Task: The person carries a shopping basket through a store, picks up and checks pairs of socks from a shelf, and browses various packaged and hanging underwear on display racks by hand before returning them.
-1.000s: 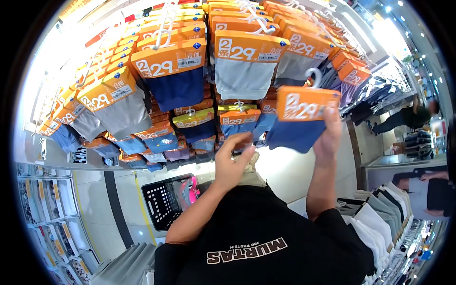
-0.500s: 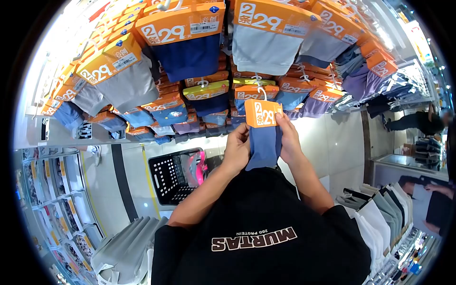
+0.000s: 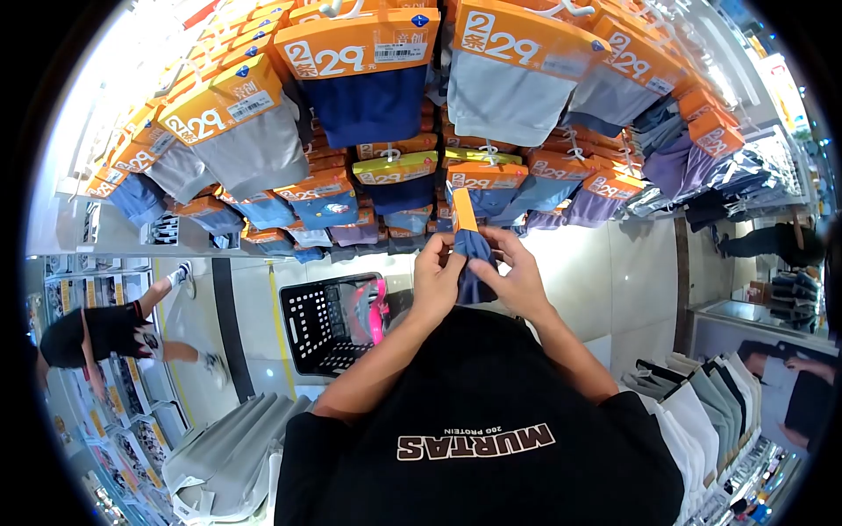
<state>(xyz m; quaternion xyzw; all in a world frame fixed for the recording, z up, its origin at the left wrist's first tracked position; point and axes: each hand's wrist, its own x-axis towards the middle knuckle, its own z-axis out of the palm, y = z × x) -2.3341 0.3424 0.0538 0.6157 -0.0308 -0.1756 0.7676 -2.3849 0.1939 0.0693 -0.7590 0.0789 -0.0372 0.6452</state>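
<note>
A navy garment pack [image 3: 474,272] with an orange card header is held upright and edge-on in front of my chest. My left hand [image 3: 438,279] grips its left side, fingers wrapped round the fabric. On the other side my right hand [image 3: 516,273] pinches the cloth with thumb and fingers just below the card. Beyond both hands hang rows of similar packs, among them a navy one [image 3: 368,103] and a light grey one [image 3: 509,96], under orange headers marked 29.
A black basket [image 3: 303,329] with a pink item stands on the floor at left. One person [image 3: 96,340] walks at far left, another [image 3: 776,244] is at far right. Grey garments [image 3: 232,456] hang lower left, white and green ones [image 3: 702,403] lower right.
The held pack has turned from facing me to edge-on, and my right hand has moved down from the card onto the fabric. A person has come into view at the left.
</note>
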